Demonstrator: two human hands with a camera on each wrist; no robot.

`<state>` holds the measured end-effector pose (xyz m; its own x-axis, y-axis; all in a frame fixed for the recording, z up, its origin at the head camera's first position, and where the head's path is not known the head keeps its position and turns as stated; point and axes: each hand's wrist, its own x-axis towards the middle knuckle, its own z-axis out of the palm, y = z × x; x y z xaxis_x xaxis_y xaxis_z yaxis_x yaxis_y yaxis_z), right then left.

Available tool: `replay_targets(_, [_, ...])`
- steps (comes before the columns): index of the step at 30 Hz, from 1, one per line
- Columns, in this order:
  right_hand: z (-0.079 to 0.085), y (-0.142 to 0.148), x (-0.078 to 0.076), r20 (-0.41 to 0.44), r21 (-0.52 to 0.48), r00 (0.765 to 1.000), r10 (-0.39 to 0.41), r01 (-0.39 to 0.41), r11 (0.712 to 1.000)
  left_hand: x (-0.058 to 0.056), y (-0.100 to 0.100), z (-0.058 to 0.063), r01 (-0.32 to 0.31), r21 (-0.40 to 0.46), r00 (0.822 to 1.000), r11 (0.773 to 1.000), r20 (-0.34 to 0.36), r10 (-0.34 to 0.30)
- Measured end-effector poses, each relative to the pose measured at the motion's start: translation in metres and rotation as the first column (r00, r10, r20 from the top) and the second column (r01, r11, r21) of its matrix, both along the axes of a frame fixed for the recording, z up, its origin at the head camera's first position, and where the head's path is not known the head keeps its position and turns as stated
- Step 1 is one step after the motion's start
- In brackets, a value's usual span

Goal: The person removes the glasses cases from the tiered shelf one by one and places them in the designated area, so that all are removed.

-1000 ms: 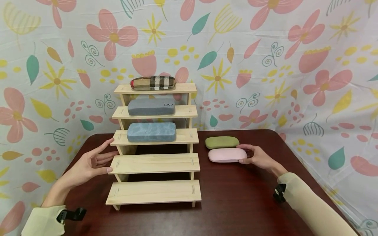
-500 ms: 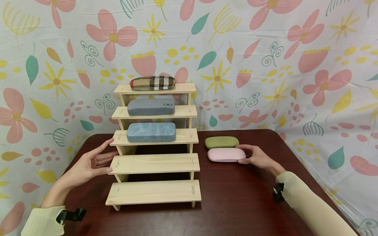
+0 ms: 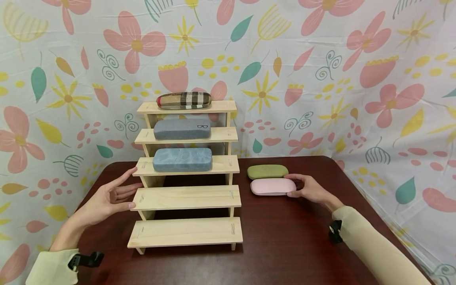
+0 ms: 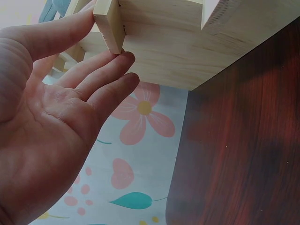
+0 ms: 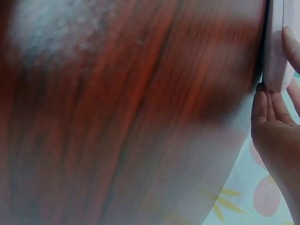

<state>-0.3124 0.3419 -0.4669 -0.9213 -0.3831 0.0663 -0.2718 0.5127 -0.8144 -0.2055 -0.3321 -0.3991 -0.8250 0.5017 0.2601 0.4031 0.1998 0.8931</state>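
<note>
A pale wooden rack (image 3: 185, 198) of stepped shelves stands on the dark table. My left hand (image 3: 103, 200) holds its left side: the thumb is at the front corner of the second shelf from the bottom, the index finger reaches the shelf above, and the other fingers touch behind the board end (image 4: 108, 26). My right hand (image 3: 313, 190) grips the right end of a pink glasses case (image 3: 270, 187), thumb in front and fingers behind. In the right wrist view the fingertips sit at the end of the pink case (image 5: 275, 56). A green glasses case (image 3: 267, 171) lies right behind it.
On the rack's upper shelves sit a plaid case (image 3: 184, 100), a grey-blue case (image 3: 182, 129) with a glasses print, and a light blue case (image 3: 182, 159). A flower-patterned cloth (image 3: 270, 130) hangs behind the reddish-brown table (image 3: 285, 245).
My right hand and the pink case have shifted very slightly to the left. The left hand and the rack stay in place.
</note>
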Motion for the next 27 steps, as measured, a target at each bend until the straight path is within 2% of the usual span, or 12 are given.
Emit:
replay_targets(9, [0.0001,-0.0007,-0.0011,0.005,-0.003,1.000,-0.020,0.020,1.000,-0.0005,-0.0002,-0.0008,0.011,0.003,1.000,1.000,-0.002,-0.011])
replay_targets(27, [0.0002,-0.0003,-0.0018,-0.019,0.019,1.000,0.000,0.000,1.000,0.0000,-0.0002,-0.0001,0.012,0.008,1.000,1.000,-0.003,-0.012])
